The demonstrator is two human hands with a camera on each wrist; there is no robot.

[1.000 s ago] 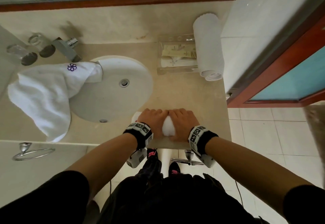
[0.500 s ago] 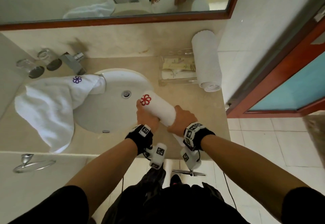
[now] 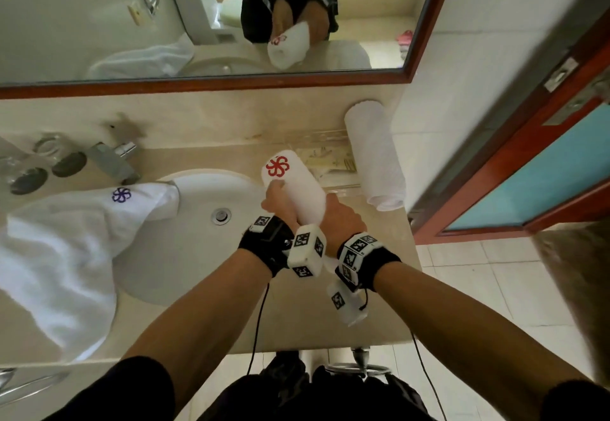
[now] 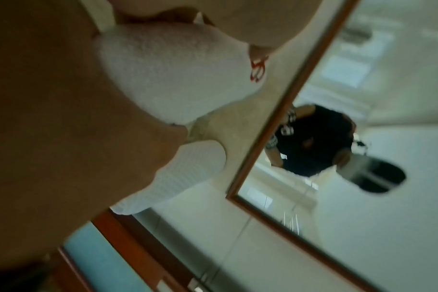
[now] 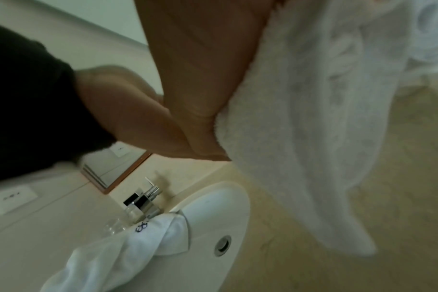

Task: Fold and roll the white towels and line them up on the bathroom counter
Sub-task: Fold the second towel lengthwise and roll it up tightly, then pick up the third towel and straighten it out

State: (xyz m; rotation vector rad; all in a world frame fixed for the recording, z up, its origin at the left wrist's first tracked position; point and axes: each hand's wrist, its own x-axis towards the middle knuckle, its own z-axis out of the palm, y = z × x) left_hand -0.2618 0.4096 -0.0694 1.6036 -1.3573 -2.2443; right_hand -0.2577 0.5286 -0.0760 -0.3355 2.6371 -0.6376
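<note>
A rolled white towel with a red logo (image 3: 290, 183) is held in the air over the counter, right of the sink. My left hand (image 3: 279, 201) grips its left side and my right hand (image 3: 340, 221) grips its near end. The wrist views show the same roll (image 4: 168, 75) (image 5: 300, 118) against my palms. A second rolled white towel (image 3: 374, 156) lies at the counter's far right against the wall. An unfolded white towel with a purple logo (image 3: 66, 255) is draped over the sink's left rim.
The round sink (image 3: 204, 232) is set in the beige counter (image 3: 379, 305). A clear amenity tray (image 3: 330, 163) sits behind the held roll. The tap (image 3: 114, 159) and two glasses (image 3: 43, 159) stand at the back left. The mirror (image 3: 198, 17) is above, a red-framed door (image 3: 528, 176) at right.
Both hands have lifted the rolled towel from the counter's near edge and carried it up and away, toward the back right; its red logo now faces up.
</note>
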